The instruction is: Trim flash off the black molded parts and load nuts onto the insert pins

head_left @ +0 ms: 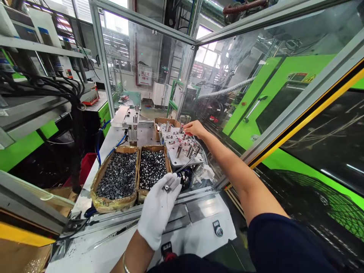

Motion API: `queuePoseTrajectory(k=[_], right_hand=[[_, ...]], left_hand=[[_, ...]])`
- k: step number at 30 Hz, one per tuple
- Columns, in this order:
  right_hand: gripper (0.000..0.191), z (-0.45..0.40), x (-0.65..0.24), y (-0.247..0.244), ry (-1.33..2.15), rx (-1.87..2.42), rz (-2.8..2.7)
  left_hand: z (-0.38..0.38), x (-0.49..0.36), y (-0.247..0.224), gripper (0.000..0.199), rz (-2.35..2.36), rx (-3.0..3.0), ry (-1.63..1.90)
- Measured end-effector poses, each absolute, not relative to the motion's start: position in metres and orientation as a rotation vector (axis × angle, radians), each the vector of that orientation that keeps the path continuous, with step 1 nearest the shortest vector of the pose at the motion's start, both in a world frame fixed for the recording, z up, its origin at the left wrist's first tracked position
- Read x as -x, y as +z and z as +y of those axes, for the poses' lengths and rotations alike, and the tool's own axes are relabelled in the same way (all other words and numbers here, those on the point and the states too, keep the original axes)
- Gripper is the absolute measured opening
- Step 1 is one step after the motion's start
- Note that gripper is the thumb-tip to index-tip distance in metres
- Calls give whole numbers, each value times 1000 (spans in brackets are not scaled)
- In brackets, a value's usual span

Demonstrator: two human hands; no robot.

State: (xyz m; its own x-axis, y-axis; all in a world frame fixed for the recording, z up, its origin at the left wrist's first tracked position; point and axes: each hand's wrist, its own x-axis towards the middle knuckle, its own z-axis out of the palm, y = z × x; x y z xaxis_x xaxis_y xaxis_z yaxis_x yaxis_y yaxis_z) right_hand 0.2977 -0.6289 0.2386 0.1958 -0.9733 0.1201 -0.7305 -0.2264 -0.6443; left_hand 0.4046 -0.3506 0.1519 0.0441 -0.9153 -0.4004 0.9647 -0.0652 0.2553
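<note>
My left hand (pixel 159 206), in a white glove, is palm up near the front of the bench, its fingers curled a little around small metal parts (pixel 167 188). Bare and stretched far forward, my right hand (pixel 193 128) is over the far right part of a metal fixture plate (pixel 182 161). Its fingers are pinched beside an upright metal post (pixel 181 128); whatever they may hold is too small to make out. Several metal posts and thin clear tubes stand on and around the plate.
Two cardboard boxes of small metal parts (pixel 118 176) (pixel 152 167) sit left of the plate. Another box (pixel 157 132) is behind. A metal stand (pixel 133 131) rises at the back left. Clear panels in a metal frame (pixel 196 42) surround the bench. A white cloth (pixel 207 172) lies right.
</note>
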Motion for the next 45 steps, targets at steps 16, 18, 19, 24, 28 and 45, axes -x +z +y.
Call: queuePoseTrajectory(k=[16, 18, 19, 24, 28, 45], right_hand=[[23, -611, -289, 254, 16, 2459, 1968], [26, -613, -291, 247, 106, 2422, 2019], [27, -615, -292, 243, 136, 2409, 2034], [27, -618, -298, 233, 220, 2390, 2043], [23, -617, -297, 238, 223, 2431, 2004], [11, -618, -272, 245, -145, 2216, 1806]], left_hand=[[-351, -402, 155, 24, 114, -548, -1572], [-350, -402, 154, 24, 115, -544, -1576], [-350, -402, 153, 23, 118, -543, -1582], [-351, -404, 152, 21, 136, -534, -1598], [-351, -405, 151, 21, 148, -502, -1605], [-344, -407, 161, 53, 154, -663, -1576]])
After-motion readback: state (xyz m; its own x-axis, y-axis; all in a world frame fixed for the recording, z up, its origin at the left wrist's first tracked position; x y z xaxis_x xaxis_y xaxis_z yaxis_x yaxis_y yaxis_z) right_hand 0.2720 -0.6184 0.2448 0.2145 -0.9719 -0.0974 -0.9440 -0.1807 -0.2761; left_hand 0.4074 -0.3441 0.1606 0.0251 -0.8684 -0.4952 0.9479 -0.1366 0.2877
